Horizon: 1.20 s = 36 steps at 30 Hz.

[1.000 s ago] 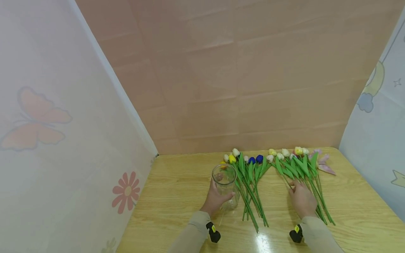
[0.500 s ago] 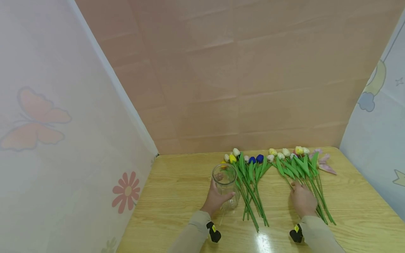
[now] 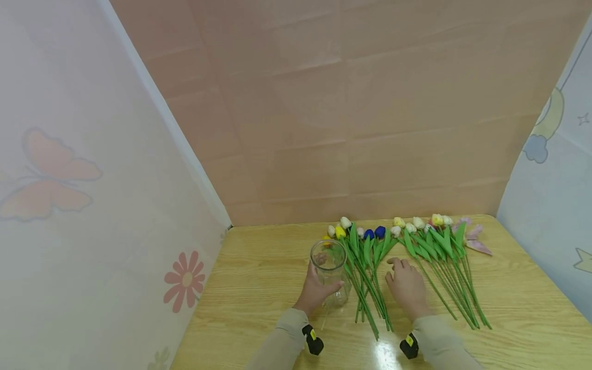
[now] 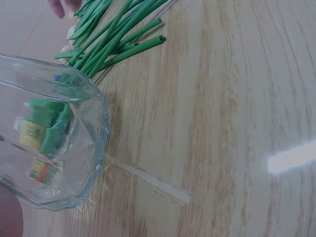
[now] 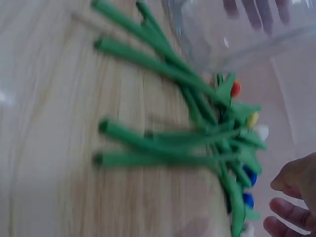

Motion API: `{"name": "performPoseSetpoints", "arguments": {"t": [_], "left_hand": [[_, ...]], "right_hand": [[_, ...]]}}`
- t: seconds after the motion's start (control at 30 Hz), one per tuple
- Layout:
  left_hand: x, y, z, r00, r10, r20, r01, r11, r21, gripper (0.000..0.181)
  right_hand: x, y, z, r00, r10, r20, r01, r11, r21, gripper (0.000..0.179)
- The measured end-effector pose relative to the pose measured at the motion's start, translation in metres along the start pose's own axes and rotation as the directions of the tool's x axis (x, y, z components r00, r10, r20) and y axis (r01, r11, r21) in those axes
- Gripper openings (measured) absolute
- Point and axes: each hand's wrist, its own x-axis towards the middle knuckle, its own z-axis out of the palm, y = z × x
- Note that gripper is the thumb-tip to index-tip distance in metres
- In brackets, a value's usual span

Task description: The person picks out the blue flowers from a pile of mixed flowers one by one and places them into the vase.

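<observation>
In the head view my left hand grips a clear glass vase around its side, thumb across the front. The vase's faceted glass fills the left of the left wrist view. Just right of it lies a bunch of artificial tulips with white, yellow and blue heads. My right hand hovers beside those stems, fingers loosely bent and holding nothing; its fingers show near the blue heads in the right wrist view. Further right lies a second tulip bunch, mostly white and pale yellow.
A pink flower lies at the far right of the second bunch. The wooden table meets a brown cloth backdrop behind the flower heads. Printed pale walls stand left and right. A thin whitish strip lies near the vase's base.
My right hand has let go of a stem in the right-hand bunch and moved left, to between the two bunches. The left hand and vase have stayed in place.
</observation>
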Motion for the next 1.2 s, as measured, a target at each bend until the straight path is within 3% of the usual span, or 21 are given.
{"name": "performPoseSetpoints", "arguments": {"t": [0.13,0.27,0.43,0.7,0.9,1.2], "left_hand": [[-0.001,0.001,0.0,1.0,-0.017,-0.002,0.017,1.0,0.001,0.102],[0.0,0.001,0.0,1.0,0.003,-0.008,-0.003,1.0,-0.002,0.097],[0.001,0.001,0.001,1.0,0.03,-0.007,-0.03,1.0,0.0,0.095],[0.001,0.002,0.002,0.999,0.05,-0.004,-0.05,0.999,0.006,0.098],[0.002,0.001,0.002,0.998,0.06,-0.004,-0.06,0.998,0.005,0.098],[0.002,0.001,0.001,0.999,0.037,-0.001,-0.037,0.999,-0.002,0.1]], "right_hand": [[0.001,-0.023,0.008,0.996,-0.05,0.071,0.05,0.999,0.006,0.019],[-0.001,-0.038,0.021,0.986,-0.072,0.153,0.075,0.997,-0.015,0.016],[-0.006,-0.046,0.035,0.979,-0.091,0.182,0.102,0.993,-0.054,0.019],[-0.009,-0.054,0.043,0.972,-0.017,0.236,0.023,0.999,-0.025,0.025],[-0.01,-0.053,0.048,0.975,-0.014,0.221,0.025,0.999,-0.047,0.026],[-0.01,-0.051,0.049,0.958,0.034,0.284,-0.042,0.999,0.021,0.013]]}}
